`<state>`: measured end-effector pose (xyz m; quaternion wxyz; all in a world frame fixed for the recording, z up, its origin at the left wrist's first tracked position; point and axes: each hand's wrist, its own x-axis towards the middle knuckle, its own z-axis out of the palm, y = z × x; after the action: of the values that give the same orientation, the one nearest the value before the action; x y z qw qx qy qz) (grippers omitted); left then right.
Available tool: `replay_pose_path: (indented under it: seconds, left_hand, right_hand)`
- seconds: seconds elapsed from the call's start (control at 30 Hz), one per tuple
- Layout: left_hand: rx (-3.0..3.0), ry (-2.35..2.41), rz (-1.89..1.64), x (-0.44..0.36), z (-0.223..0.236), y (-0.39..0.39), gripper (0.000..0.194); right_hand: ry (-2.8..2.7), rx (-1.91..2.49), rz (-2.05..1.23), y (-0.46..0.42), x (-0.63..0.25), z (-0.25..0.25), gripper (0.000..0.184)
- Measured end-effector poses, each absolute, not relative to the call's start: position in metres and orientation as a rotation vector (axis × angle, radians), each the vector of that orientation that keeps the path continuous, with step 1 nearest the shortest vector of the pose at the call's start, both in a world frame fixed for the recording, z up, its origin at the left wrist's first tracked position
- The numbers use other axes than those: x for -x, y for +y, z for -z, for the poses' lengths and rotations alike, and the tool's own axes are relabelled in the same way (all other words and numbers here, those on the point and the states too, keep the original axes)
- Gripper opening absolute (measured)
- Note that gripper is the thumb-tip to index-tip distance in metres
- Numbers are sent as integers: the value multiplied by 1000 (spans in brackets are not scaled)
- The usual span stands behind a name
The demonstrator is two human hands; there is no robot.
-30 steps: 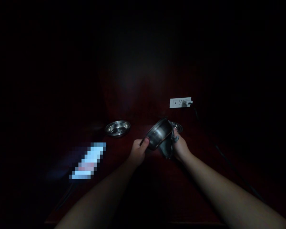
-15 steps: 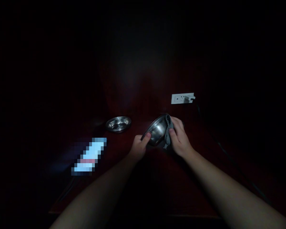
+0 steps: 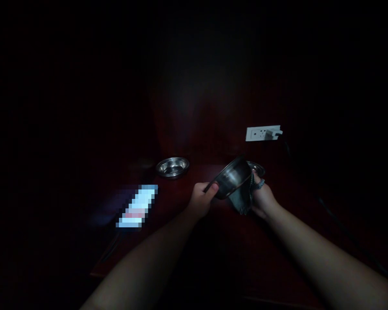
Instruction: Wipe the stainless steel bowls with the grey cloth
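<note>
Shiny, tilted metal bowl [image 3: 231, 178] above a dark-red table [image 3: 242, 254].

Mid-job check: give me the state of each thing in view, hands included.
Left hand: closed on the held metal bowl
Right hand: gripping the cloth
Held metal bowl: tilted
Cloth: bunched, hanging
Left metal bowl: upright
Far-right metal dish: partly hidden
Screen: lit, contents pixelated
Plug: in the wall socket
</note>
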<state>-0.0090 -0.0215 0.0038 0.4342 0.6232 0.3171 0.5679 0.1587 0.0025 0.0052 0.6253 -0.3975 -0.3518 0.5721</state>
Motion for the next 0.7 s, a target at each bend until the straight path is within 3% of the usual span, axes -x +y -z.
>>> replay_pose_path:
  seconds: [0.13,0.27,0.37,0.53,0.7]
  left_hand:
    - [-1567,777,-1426,11,-4,-21,55]
    - [-1503,817,-1434,11,-1,-18,56]
    - [-1474,862,-1418,10,2,-15,57]
    - [-1439,975,-1373,8,1,-17,56]
    - [-1516,993,-1390,5,-6,-23,55]
  right_hand:
    - [-832,814,-1435,-4,-153,-8,35]
    - [-852,847,-1320,0,-153,-3,45]
    - [-940,916,-1023,6,-157,0,51]
    - [-1518,810,-333,4,-170,-6,47]
    - [-1586,770,-232,3,-172,-9,43]
